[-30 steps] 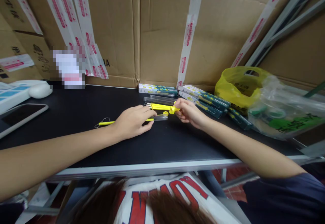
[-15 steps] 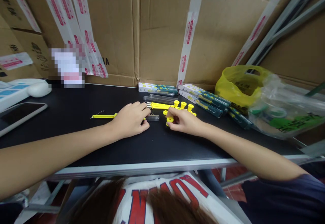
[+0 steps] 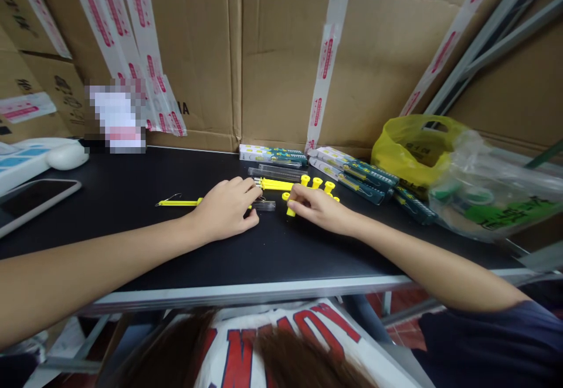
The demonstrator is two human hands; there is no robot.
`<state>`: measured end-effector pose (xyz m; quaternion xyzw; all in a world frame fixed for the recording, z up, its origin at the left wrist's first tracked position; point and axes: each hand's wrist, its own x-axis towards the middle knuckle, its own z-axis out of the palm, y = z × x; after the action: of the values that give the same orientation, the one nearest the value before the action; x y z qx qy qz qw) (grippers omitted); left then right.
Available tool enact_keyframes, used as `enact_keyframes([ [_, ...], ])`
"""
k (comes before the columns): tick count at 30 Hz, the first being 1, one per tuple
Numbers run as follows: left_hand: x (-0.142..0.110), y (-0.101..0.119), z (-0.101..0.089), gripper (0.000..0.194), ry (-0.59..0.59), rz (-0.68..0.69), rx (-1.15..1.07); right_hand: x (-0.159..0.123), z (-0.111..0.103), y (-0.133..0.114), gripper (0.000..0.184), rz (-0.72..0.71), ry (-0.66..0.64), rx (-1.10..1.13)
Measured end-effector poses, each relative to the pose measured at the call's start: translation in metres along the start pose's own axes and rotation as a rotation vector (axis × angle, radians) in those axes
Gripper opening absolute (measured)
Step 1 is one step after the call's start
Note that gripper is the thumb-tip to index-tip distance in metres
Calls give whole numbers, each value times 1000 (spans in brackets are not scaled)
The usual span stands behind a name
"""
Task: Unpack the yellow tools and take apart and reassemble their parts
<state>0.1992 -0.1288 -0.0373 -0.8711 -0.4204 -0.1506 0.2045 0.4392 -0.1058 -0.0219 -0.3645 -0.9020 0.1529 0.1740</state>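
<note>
My left hand (image 3: 226, 207) is closed over a thin yellow stick (image 3: 178, 203) with a bent wire at its far left end; its middle is hidden under the palm. A clear plastic tube (image 3: 266, 206) sticks out to the right of those fingers. My right hand (image 3: 321, 207) pinches a small yellow spool-shaped piece (image 3: 291, 209) upright, at or just above the tabletop. Behind it several similar yellow pieces (image 3: 329, 187) stand, partly covered by the hand. Beyond both hands lies a bundle of yellow sticks (image 3: 277, 184) with metal ends.
Clear tubes (image 3: 281, 172) and a printed box (image 3: 272, 154) lie at the back. More printed boxes (image 3: 356, 175) sit right of them, near a yellow plastic bag (image 3: 409, 147) and a clear bag (image 3: 497, 194). A phone (image 3: 39, 200) rests at left. Cardboard (image 3: 281, 54) walls the black table's rear.
My right hand has come toward me and slightly down with a yellow piece, uncovering others behind. My left hand has shifted a little left with the yellow stick and tube.
</note>
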Motion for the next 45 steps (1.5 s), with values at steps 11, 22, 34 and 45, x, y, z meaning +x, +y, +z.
enact_keyframes([
  [11, -5, 13, -14, 18, 401, 675, -64, 5, 0, -8, 31, 231, 9, 646],
  [22, -11, 31, -18, 26, 374, 779, 23, -1, 7, -30, 32, 212, -4, 869],
  [34, -9, 32, -17, 32, 315, 733, 29, 1, 8, -40, 32, 195, 40, 850],
  [45, -7, 35, -17, 38, 330, 700, 21, -1, 13, -46, 31, 161, 92, 848],
])
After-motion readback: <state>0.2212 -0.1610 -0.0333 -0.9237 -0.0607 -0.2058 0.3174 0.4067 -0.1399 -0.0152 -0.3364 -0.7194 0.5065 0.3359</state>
